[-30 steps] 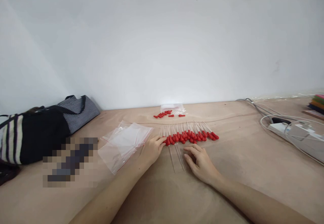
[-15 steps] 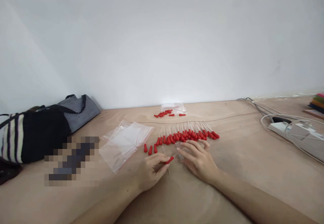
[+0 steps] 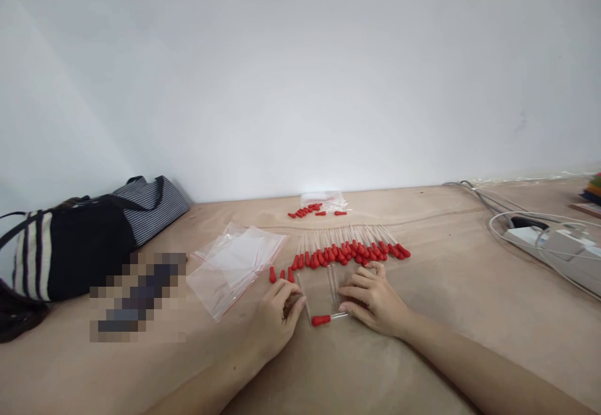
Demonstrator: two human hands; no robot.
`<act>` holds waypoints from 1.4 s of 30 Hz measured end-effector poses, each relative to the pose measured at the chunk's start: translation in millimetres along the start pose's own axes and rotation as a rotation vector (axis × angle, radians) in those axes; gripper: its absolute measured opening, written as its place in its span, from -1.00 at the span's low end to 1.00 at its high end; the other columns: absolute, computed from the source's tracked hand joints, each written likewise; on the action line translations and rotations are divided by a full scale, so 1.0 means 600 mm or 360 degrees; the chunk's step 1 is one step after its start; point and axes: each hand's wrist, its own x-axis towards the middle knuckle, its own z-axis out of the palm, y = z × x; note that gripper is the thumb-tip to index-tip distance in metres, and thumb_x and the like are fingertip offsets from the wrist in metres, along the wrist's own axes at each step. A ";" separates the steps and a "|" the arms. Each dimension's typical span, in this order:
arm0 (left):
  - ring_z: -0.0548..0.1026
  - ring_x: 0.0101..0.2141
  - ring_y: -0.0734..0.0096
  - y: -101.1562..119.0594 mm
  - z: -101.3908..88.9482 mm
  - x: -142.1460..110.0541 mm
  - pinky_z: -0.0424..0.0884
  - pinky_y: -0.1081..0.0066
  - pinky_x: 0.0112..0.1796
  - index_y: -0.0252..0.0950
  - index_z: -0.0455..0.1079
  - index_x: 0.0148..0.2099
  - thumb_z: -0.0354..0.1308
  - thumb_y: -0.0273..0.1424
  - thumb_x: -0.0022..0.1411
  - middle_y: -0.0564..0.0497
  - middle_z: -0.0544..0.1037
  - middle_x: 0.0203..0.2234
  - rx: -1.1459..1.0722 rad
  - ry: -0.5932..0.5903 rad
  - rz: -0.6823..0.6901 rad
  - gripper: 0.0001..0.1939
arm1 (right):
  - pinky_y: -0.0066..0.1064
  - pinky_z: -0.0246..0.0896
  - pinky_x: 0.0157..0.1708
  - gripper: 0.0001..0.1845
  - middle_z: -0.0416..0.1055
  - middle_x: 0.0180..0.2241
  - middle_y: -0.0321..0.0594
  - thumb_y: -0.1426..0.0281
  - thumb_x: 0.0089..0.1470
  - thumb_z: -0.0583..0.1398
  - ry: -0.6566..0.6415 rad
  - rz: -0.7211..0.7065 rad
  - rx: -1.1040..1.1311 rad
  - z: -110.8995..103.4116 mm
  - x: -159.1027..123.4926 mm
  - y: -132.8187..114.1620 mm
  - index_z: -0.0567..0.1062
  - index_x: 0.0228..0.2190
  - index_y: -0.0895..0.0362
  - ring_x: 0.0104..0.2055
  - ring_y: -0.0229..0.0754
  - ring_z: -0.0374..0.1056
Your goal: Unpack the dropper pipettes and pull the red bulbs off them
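In the head view, my right hand (image 3: 375, 299) pinches the clear glass tube of a dropper (image 3: 322, 320), its red rubber bulb pointing left. My left hand (image 3: 279, 315) is bent over the table with thumb and fingers apart and nothing visible in it. It is beside a bare glass tube (image 3: 303, 290) and just below a few loose red rubber bulbs (image 3: 273, 275). More bare glass tubes (image 3: 332, 283) lie between my hands. Beyond them, several droppers (image 3: 345, 251) with red bulbs are fanned out in a row, bulbs towards me.
Clear zip bags (image 3: 235, 265) lie to the left. Further back are another bag (image 3: 323, 199) and more red bulbs (image 3: 305, 210). A dark striped bag (image 3: 89, 246) stands at far left, near a blurred-out patch. A white power strip (image 3: 558, 249) with cables is at right.
The dropper has passed from my left hand to my right, which now grips its tube lower down. My left hand has drawn slightly left, towards the loose bulbs.
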 end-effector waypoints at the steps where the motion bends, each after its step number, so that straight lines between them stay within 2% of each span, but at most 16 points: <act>1: 0.38 -0.50 0.46 0.000 0.000 0.000 0.34 0.47 -0.48 -0.27 0.28 -0.39 -0.03 -0.42 0.15 0.05 0.38 -0.52 -0.0002 -0.0021 -0.0001 -0.90 | -0.16 -0.18 -0.14 -0.69 0.40 -0.43 -0.24 0.11 0.02 0.07 -0.0014 -0.0004 0.0035 -0.002 0.000 -0.001 0.44 -0.31 0.04 -0.32 -0.19 0.21; 6: 0.41 -0.40 0.38 0.006 -0.001 0.004 0.35 0.39 -0.37 -0.26 0.31 -0.37 -0.01 -0.47 0.12 0.04 0.44 -0.48 0.0064 -0.0088 0.0063 -0.91 | -0.22 -0.10 -0.18 -0.54 0.35 -0.44 -0.27 -0.03 -0.17 0.15 -0.0199 -0.0099 0.0218 -0.012 -0.003 -0.002 0.37 -0.39 0.10 -0.33 -0.20 0.21; 11: 0.39 -0.36 0.36 0.009 0.012 0.008 0.34 0.37 -0.31 -0.25 0.29 -0.36 0.00 -0.51 0.11 0.05 0.46 -0.45 0.0051 -0.0147 0.0187 -0.91 | -0.30 -0.07 -0.25 -0.64 0.33 -0.48 -0.30 0.04 -0.08 0.13 -0.0323 -0.0138 0.0295 -0.020 -0.006 -0.002 0.37 -0.46 0.10 -0.33 -0.23 0.20; 15: 0.39 -0.34 0.34 0.006 0.030 0.011 0.34 0.34 -0.31 -0.25 0.26 -0.31 -0.02 -0.50 0.13 0.02 0.43 -0.43 0.0067 -0.0097 0.0120 -0.92 | -0.30 -0.07 -0.26 -0.70 0.33 -0.50 -0.31 0.11 0.00 0.10 -0.0362 -0.0139 0.0362 -0.020 -0.006 -0.004 0.39 -0.50 0.08 -0.34 -0.24 0.20; 18: 0.38 -0.34 0.34 0.009 0.033 0.014 0.33 0.34 -0.30 -0.25 0.26 -0.31 -0.02 -0.50 0.12 0.02 0.43 -0.41 0.0028 -0.0109 0.0127 -0.92 | -0.31 -0.08 -0.25 -0.75 0.34 -0.49 -0.32 0.16 0.01 0.10 -0.0341 -0.0139 0.0378 -0.020 -0.006 -0.006 0.38 -0.50 0.08 -0.34 -0.25 0.21; 22: 0.38 -0.35 0.38 0.023 0.020 0.012 0.32 0.37 -0.30 -0.26 0.27 -0.37 -0.05 -0.45 0.17 0.00 0.42 -0.43 -0.0088 -0.0055 0.0185 -0.89 | -0.33 -0.09 -0.27 -0.81 0.35 -0.48 -0.33 0.25 0.04 0.10 -0.0260 -0.0131 0.0294 -0.016 -0.007 -0.008 0.34 -0.50 0.10 -0.35 -0.26 0.20; 28: 0.39 -0.41 0.37 0.039 0.004 0.007 0.32 0.41 -0.37 -0.28 0.36 -0.30 0.05 -0.33 0.12 -0.01 0.46 -0.49 -0.0218 -0.0207 0.0380 -0.85 | -0.33 -0.11 -0.28 -0.86 0.36 -0.51 -0.32 0.35 0.07 0.06 0.0023 0.0012 0.0135 0.002 -0.008 -0.020 0.31 -0.49 0.12 -0.40 -0.28 0.20; 31: 0.39 -0.45 0.40 0.033 0.009 0.008 0.31 0.42 -0.40 -0.28 0.40 -0.31 0.03 -0.33 0.15 -0.01 0.47 -0.51 -0.0189 -0.0238 0.0409 -0.83 | -0.30 -0.13 -0.28 -0.86 0.38 -0.47 -0.28 0.36 0.09 0.03 0.0097 0.0027 0.0051 0.007 -0.007 -0.028 0.37 -0.37 0.11 -0.37 -0.25 0.20; 34: 0.39 -0.49 0.44 0.027 0.015 0.008 0.30 0.45 -0.43 -0.27 0.42 -0.33 0.02 -0.37 0.17 0.01 0.48 -0.53 -0.0185 -0.0252 0.0348 -0.84 | -0.29 -0.13 -0.28 -0.79 0.34 -0.52 -0.28 0.34 0.11 0.01 0.0075 -0.0049 -0.0046 0.007 -0.006 -0.034 0.42 -0.31 0.05 -0.38 -0.24 0.17; 39: 0.34 -0.61 0.52 0.035 0.011 0.009 0.26 0.52 -0.55 -0.26 0.38 -0.49 0.13 -0.40 0.06 0.11 0.45 -0.63 -0.0232 -0.0287 0.0072 -0.90 | -0.31 -0.10 -0.28 -0.71 0.25 -0.61 -0.31 0.38 0.11 -0.03 0.0089 -0.0116 -0.0034 0.007 -0.006 -0.039 0.45 -0.48 0.08 -0.44 -0.28 0.13; 42: 0.32 -0.64 0.54 0.037 0.005 0.012 0.23 0.54 -0.58 -0.27 0.35 -0.54 0.11 -0.43 0.04 0.14 0.42 -0.68 -0.0258 -0.0289 0.0039 -0.87 | -0.29 -0.10 -0.26 -0.71 0.24 -0.62 -0.32 0.38 0.11 -0.03 0.0076 -0.0134 -0.0014 0.007 -0.010 -0.034 0.44 -0.50 0.08 -0.45 -0.29 0.13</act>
